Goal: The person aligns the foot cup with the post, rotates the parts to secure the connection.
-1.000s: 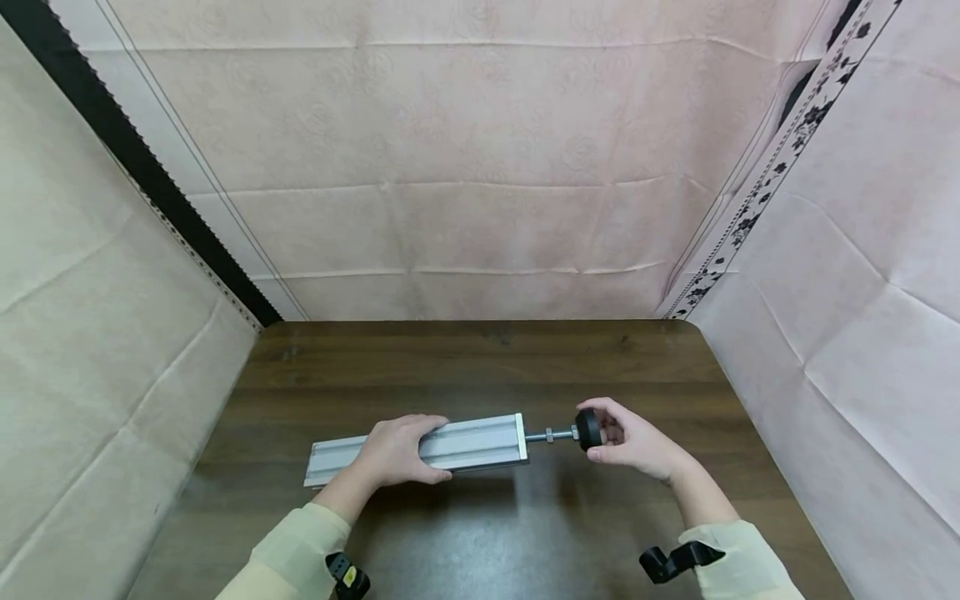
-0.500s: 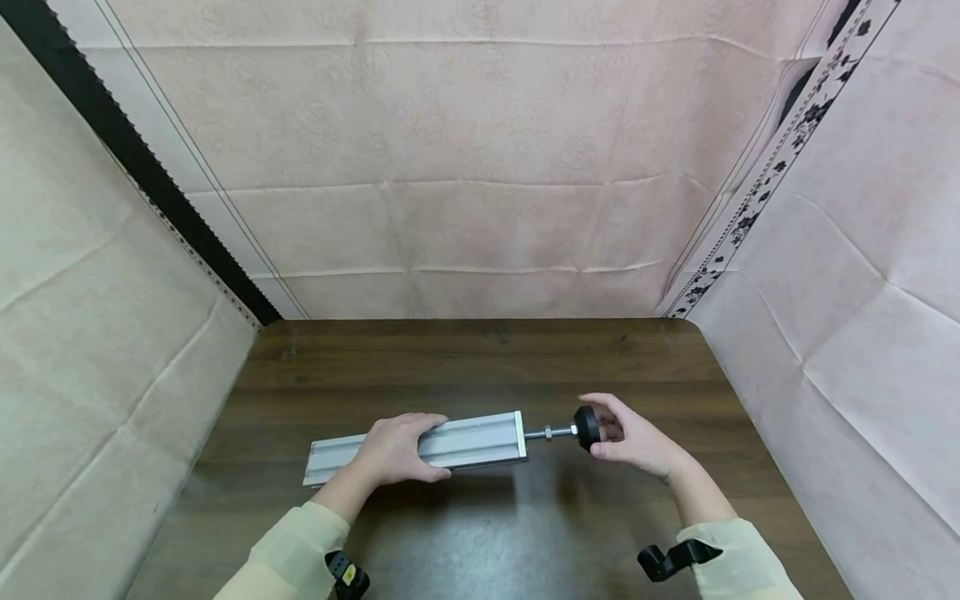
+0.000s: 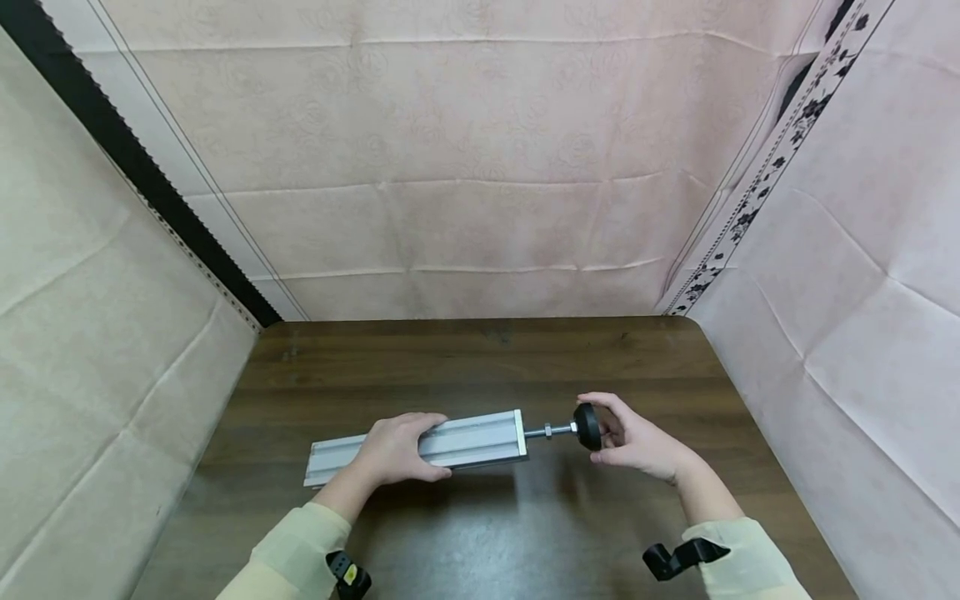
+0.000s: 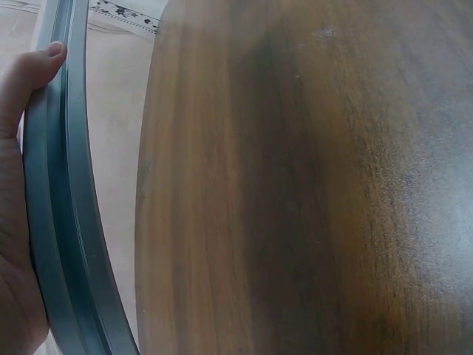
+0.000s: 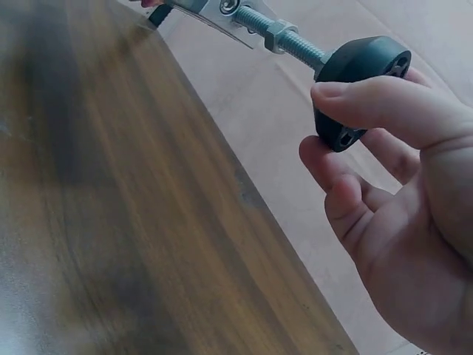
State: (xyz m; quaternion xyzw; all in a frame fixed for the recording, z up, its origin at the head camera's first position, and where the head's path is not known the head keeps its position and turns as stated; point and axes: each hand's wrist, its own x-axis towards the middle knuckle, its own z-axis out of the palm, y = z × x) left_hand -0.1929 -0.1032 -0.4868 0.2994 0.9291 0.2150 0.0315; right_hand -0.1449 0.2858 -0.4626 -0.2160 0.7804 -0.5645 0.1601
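A silver aluminium profile is held above the table, lying nearly level across the head view. My left hand grips it around the middle; in the left wrist view the thumb lies along the grooved side. From the profile's right end plate a threaded rod sticks out, carrying a nut. On the rod's outer end sits a round black levelling foot. My right hand pinches this foot by its rim between thumb and fingers.
Beneath both hands lies a brown wood-grain table. Pale cloth hangs behind its far edge, and more cloth flanks the sides. Black wrist camera mounts sit on the sleeves.
The right fingers shift slightly around the rim of the black foot, and the right wrist moves a little. The left hand and the profile stay practically in place.
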